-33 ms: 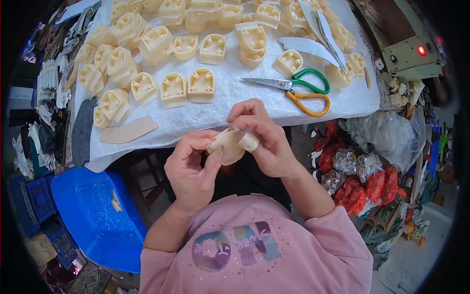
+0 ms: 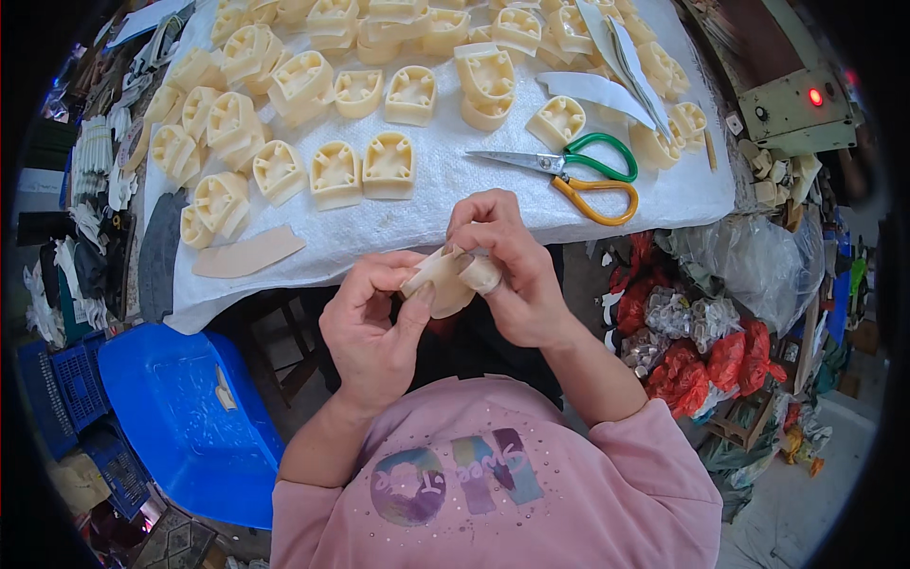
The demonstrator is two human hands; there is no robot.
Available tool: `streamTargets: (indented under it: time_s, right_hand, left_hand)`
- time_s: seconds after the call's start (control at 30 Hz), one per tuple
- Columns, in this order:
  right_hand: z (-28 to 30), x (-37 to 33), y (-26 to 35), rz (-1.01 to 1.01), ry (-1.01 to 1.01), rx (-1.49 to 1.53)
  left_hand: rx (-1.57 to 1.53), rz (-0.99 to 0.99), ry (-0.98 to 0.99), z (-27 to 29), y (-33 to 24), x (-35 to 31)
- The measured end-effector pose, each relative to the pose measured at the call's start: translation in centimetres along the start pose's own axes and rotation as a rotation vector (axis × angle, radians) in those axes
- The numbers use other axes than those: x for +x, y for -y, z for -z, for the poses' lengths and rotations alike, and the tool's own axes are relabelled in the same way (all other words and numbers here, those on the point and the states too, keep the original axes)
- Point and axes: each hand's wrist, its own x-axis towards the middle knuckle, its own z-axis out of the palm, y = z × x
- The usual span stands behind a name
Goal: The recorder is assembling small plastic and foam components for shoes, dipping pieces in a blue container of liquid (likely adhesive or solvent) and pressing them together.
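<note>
Just off the worktop's (image 2: pixel 379 237) near edge, the left hand (image 2: pixel 370 308) pinches a cream curved piece (image 2: pixel 452 298); the right hand's (image 2: pixel 517 275) fingers grip its right rim. Uneven pulling could crease that thin rim; a slack pinch could drop it.

A person's right hand (image 2: pixel 523 275) has shifted very slightly at a cream-coloured piece (image 2: pixel 445 292), its raised fingers edging rightward since moments earlier.

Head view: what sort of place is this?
Probably a small workshop: rows of cream moulded pieces cover much of a white-covered table, scissors lie beside them, and a control box stands at the right.
</note>
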Motion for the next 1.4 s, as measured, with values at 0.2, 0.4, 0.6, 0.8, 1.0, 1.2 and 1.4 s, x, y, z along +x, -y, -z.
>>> streamTargets:
  time_s: [0.2, 0.4, 0.6, 0.8, 1.0, 1.2, 1.4]
  right_hand:
    - [0.1, 0.5, 0.4, -0.079, -0.026, 0.037]
    - [-0.6, 0.7, 1.2, 0.173, -0.19, -0.471]
    - [0.8, 0.2, 0.3, 0.032, -0.055, 0.019]
    - [3.3, 0.4, 1.1, -0.41, 0.066, 0.379]
    - [3.1, 0.5, 1.4, -0.313, 0.099, 0.357]
    - [2.9, 0.6, 1.8, 0.087, 0.116, -0.213]
    - [0.4, -0.5, -0.4, 0.199, 0.062, -0.055]
  left_hand:
    - [-0.094, 0.109, 0.007, -0.2, -0.1, 0.4]
    - [-0.111, 0.111, 0.087, -0.5, 0.1, 0.5]
    - [-0.058, 0.072, 0.083, -0.2, 0.1, 0.6]
    - [0.448, -0.363, 0.194, 1.0, 0.0, 1.7]
    - [0.517, -0.572, 0.254, 1.7, 1.0, 1.3]
    - [-0.178, 0.156, 0.295, 1.1, 2.0, 1.3]
    - [-0.674, 0.547, 0.337, -0.1, 0.9, 0.7]
